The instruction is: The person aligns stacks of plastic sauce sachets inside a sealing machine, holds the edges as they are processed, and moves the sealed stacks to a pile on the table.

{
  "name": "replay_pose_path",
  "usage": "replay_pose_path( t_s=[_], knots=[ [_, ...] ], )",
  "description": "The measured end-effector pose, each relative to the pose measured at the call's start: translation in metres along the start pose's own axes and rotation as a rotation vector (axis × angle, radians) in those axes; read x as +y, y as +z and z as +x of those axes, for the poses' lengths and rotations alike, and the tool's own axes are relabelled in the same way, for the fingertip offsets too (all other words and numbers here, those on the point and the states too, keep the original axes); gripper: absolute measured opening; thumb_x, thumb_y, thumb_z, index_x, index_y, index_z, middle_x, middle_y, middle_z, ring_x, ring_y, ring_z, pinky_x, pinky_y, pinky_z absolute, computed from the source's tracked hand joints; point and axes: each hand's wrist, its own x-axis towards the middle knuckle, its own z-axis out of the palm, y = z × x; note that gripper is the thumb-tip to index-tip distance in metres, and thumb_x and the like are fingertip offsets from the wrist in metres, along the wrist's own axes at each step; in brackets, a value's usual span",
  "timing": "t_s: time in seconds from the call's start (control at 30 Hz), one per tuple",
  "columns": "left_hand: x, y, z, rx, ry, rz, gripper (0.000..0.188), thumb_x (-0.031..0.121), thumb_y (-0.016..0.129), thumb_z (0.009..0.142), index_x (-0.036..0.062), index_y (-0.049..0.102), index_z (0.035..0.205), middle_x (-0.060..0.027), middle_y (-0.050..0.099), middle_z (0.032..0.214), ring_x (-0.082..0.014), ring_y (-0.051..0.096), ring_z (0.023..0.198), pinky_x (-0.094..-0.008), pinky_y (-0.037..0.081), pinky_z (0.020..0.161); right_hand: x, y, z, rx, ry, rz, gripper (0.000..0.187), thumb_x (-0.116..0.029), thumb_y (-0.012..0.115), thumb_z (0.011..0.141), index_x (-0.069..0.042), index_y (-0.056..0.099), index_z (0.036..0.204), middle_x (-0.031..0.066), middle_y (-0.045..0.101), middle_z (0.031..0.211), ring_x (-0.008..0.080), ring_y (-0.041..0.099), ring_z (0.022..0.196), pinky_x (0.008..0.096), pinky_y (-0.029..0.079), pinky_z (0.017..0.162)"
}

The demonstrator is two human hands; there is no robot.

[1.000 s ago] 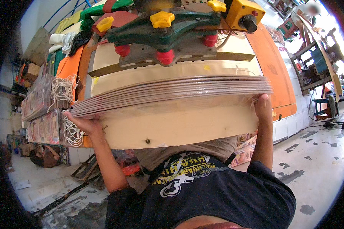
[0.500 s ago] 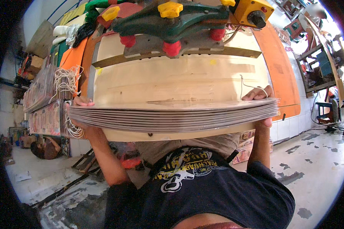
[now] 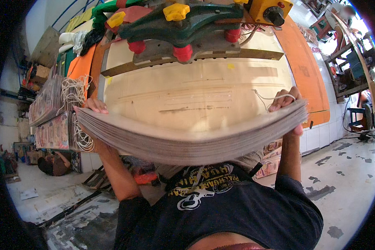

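Bowing nearward, the sheet stack [image 3: 191, 146] has its long axis left to right at the near side of the bench [image 3: 306, 79], ends grasped by fingers of the left hand [image 3: 96, 105] and right hand [image 3: 285, 100].

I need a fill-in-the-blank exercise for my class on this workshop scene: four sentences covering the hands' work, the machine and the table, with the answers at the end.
1. The left hand and right hand hold a bent stack of thin sheets before a ____ T-shirt.
2. Yellow star-shaped knobs top a machine frame painted dark ____.
3. The black dial sits on a ____ control box.
4. Right of the cream board, the table surface is ____.

Missing words: black; green; yellow; orange.
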Motion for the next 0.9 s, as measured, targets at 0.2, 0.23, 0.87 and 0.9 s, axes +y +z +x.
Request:
replay_pose_path(
  t_s=[0.2, 0.23, 0.87, 0.9],
  knots=[
    [0.021, 0.014, 0.015, 0.847, -0.059, 0.097, 0.061, 0.062, 0.038, 0.105, 0.0059, 0.062, 0.103, -0.0092, 0.065, 0.097, -0.023, 0.064, 0.087, -0.0372, 0.053, 0.072, 0.006, -0.038, 0.01, 0.306, 0.131, -0.324, 0.086, -0.079, 0.07, 0.079, -0.005, 0.055, 0.12, -0.0003, 0.059, 0.093, 0.0079, 0.058, 0.082, 0.0228, 0.046, 0.064],
    [0.019, 0.004, 0.018, 0.877, -0.072, 0.118, 0.063, 0.065, 0.04, 0.104, 0.0055, 0.063, 0.108, -0.0096, 0.067, 0.101, -0.0233, 0.066, 0.091, -0.0372, 0.055, 0.073, 0.007, -0.035, 0.018, 0.354, 0.147, -0.357, 0.089, -0.079, 0.068, 0.081, -0.003, 0.055, 0.126, -0.0005, 0.06, 0.094, 0.007, 0.057, 0.082, 0.0226, 0.046, 0.065],
    [-0.006, 0.017, 0.007, 0.948, -0.033, 0.017, 0.074, 0.07, 0.037, 0.102, 0.0049, 0.063, 0.126, -0.0137, 0.069, 0.119, -0.0285, 0.068, 0.102, -0.0408, 0.061, 0.075, 0.017, -0.04, 0.034, 0.201, 0.103, -0.532, 0.112, -0.086, 0.062, 0.078, 0.004, 0.046, 0.145, 0.0113, 0.059, 0.135, 0.0208, 0.056, 0.124, 0.0368, 0.046, 0.105],
    [-0.008, 0.022, 0.006, 0.932, -0.029, 0.033, 0.077, 0.071, 0.034, 0.102, 0.0038, 0.063, 0.128, -0.0146, 0.069, 0.122, -0.0292, 0.069, 0.105, -0.0413, 0.062, 0.075, 0.015, -0.039, 0.038, 0.177, 0.059, -0.536, 0.11, -0.082, 0.064, 0.081, 0.004, 0.045, 0.146, 0.0124, 0.058, 0.137, 0.0224, 0.055, 0.127, 0.0375, 0.044, 0.107]
  ],
)
